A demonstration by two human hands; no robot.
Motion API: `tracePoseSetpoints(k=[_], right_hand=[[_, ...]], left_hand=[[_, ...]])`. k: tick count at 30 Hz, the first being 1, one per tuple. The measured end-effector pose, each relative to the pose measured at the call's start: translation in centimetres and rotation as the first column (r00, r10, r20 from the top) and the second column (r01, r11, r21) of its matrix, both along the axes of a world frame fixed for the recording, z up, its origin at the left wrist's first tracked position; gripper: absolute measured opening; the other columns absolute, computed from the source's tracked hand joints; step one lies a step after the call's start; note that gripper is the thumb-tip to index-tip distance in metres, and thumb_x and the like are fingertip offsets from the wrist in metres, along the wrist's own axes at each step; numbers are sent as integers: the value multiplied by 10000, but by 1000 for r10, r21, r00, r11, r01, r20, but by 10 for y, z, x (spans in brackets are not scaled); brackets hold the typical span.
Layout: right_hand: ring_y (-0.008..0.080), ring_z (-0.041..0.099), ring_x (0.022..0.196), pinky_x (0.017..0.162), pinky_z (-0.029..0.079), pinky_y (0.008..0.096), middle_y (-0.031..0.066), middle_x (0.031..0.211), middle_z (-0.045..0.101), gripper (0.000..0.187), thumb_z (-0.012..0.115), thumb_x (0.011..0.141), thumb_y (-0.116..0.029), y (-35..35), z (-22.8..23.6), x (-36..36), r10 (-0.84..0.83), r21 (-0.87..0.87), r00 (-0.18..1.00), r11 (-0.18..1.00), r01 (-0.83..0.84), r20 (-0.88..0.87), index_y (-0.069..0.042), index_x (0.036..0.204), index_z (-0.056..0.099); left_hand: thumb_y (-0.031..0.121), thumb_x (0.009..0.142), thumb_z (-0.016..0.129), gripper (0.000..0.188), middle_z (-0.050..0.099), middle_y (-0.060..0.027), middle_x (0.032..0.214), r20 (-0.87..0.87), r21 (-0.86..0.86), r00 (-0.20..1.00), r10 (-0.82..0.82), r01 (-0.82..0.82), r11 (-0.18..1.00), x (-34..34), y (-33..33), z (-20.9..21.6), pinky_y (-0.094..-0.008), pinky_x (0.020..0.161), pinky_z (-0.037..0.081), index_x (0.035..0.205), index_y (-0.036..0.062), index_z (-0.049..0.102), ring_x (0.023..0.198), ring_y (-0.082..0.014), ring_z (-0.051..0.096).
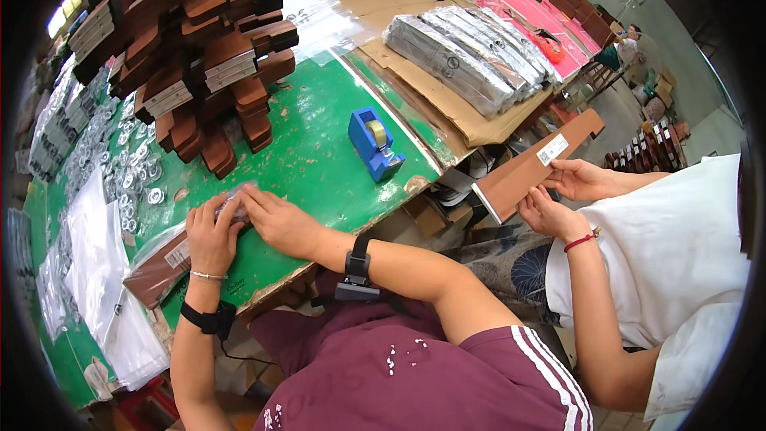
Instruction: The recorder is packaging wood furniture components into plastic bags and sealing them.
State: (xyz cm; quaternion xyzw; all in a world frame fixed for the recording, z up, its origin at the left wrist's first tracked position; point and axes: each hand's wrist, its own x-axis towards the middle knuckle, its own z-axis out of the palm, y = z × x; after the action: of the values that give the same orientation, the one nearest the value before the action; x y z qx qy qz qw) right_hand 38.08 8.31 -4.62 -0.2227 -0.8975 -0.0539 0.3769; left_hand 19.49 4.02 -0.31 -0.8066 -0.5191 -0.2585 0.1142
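A brown wooden piece in a clear plastic bag (158, 278) lies slantwise at the near edge of the green table, a white label showing through the film. My left hand (211, 241) is closed around it near its far end. Beside it, my right hand (275, 222) has its fingers closed on that same end, where the film is bunched up. Both hands almost touch, and they hide part of the piece. A blue tape dispenser (372, 146) with a yellowish roll stands to the right of my hands.
Beyond my hands rises a tall stack of brown wooden parts (215, 56). Metal rings (132, 183) and clear bags (100, 247) lie on the left. Bagged pieces (471, 56) rest on cardboard at the far right. A co-worker at my right holds a labelled wooden board (519, 179).
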Motion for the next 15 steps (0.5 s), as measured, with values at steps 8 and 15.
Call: tracePoseSetpoints(k=[8,15], right_hand=[[410,448,1323,1050,434,461,263,1369,498,416,561,825,-96,0,-2,-9,-75,9,997,997,74,23,151,1157,600],[431,434,1329,1051,420,476,284,1375,490,444,536,840,-119,-5,-2,-5,-86,1,996,996,86,20,165,1178,583]], left_hand=[[147,776,712,333,609,-120,1154,-14,23,1000,-3,3,1000,-3,3,-5,-457,898,430,1105,127,666,1015,-321,581],[116,795,695,312,599,-131,1245,-133,97,991,26,-13,995,-2,3,-11,-462,914,426,1105,104,655,1056,-326,578]])
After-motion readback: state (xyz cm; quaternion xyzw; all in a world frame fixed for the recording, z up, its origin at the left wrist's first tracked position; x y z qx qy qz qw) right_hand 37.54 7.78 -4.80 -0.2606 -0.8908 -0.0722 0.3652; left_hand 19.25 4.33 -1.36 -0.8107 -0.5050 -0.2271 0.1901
